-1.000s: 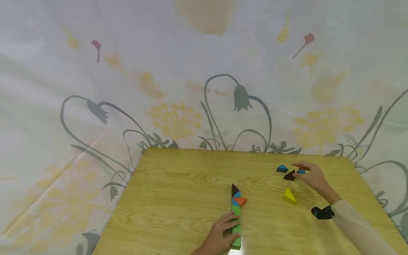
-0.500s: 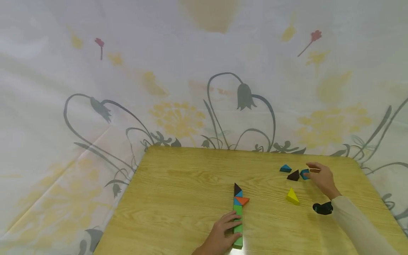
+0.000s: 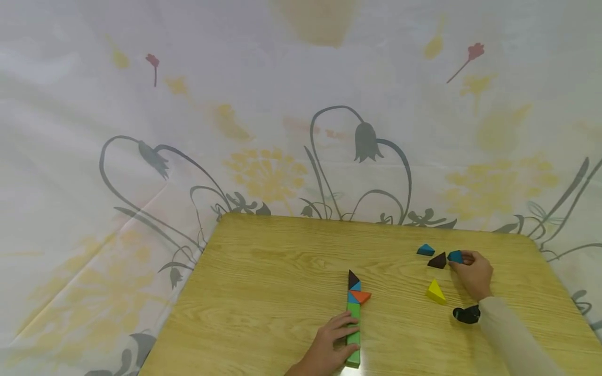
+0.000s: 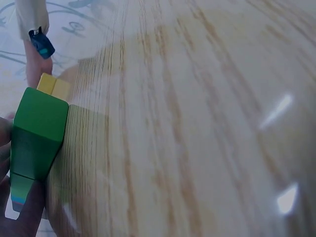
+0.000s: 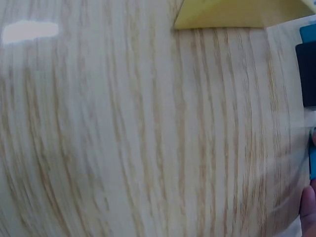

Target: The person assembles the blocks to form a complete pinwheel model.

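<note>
My left hand grips the green blocks, which lie end to end; the left wrist view has the thumb on one side of the green block and fingers on the other. Beyond them, in line, come two small blue triangles, an orange triangle jutting right and a dark brown triangle at the tip. At the table's back right, my right hand pinches a blue block between thumb and fingers. Only this block's edge enters the right wrist view.
Left of the held blue block lie a dark brown block and another blue block. A yellow triangular block sits nearer. A black device is at the right wrist. Flower-patterned cloth hangs behind the wooden table.
My right hand has drawn back from over the dark brown block to the blue block at its right and now pinches it. The left hand stays on the green blocks. The head view has shifted slightly.
</note>
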{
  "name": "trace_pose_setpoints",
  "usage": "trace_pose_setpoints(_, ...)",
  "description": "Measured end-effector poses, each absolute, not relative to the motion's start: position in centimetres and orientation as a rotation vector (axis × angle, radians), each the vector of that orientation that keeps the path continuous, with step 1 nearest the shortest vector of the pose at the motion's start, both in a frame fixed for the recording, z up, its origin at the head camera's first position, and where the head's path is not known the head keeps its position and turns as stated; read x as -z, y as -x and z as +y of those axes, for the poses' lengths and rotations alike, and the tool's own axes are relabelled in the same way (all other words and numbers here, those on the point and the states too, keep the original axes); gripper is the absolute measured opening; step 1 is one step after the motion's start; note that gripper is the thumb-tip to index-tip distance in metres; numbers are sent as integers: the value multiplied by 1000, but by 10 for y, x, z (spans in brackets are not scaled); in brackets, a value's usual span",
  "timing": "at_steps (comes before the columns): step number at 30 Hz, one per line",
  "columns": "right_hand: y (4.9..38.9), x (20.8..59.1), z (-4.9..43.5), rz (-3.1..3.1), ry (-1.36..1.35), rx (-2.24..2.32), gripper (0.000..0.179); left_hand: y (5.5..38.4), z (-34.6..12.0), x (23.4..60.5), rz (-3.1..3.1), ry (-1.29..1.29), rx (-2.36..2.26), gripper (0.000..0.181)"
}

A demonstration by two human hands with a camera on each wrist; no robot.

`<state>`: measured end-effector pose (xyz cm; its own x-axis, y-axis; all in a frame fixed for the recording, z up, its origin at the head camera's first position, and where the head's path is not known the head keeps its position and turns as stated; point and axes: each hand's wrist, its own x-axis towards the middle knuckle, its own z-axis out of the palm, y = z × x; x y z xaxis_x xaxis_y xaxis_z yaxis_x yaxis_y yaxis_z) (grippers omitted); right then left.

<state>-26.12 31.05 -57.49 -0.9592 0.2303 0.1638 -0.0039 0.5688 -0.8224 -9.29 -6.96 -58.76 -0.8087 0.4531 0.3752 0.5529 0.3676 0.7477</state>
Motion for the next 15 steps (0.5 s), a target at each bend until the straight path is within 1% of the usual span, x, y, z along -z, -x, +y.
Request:
trace_pose_setpoints(6,257,569,312,-2515,188,-1367,45,93,-69,587,-2500,943,1432,35)
trace_pose_setpoints(14,254,551,310,-2475,16,-1468,46,93,-69,590,-2474,944,1433,34)
trace_pose_setpoints(15,257,555,312,-2461,-18,-1468,45,93,-68,590,-2468,946,1431,34)
